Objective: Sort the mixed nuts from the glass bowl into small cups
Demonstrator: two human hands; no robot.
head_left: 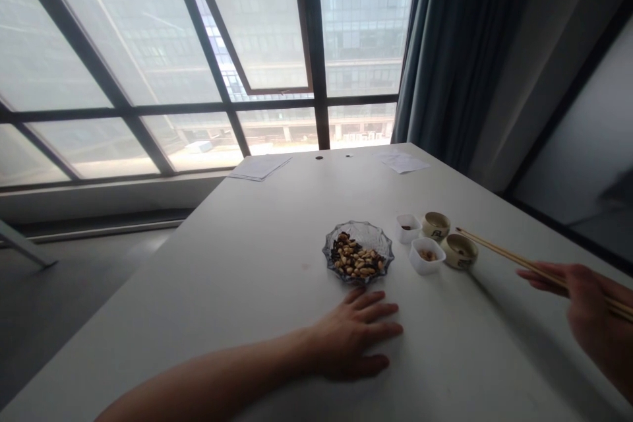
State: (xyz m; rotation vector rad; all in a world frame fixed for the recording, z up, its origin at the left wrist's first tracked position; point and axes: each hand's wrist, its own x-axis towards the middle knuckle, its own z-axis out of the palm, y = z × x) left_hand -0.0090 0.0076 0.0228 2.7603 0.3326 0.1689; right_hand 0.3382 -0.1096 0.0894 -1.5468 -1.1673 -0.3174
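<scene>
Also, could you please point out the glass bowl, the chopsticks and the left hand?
Glass bowl [376, 238]: head view, on its bare inner wall.
Chopsticks [509, 255]: head view, on the shafts ahead of the fingers.
Left hand [347, 335]: head view, on the back of the hand.

Daylight through dark-framed windows [163, 39]; blue-grey curtain [450, 46] right; white table [247, 244], grey floor [84, 290].

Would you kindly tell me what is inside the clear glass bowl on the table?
The glass bowl holds tan, nut-like pieces mixed with dark pieces. Its far right side is bare; whatever lies beneath the top layer is covered and cannot be seen.
</scene>
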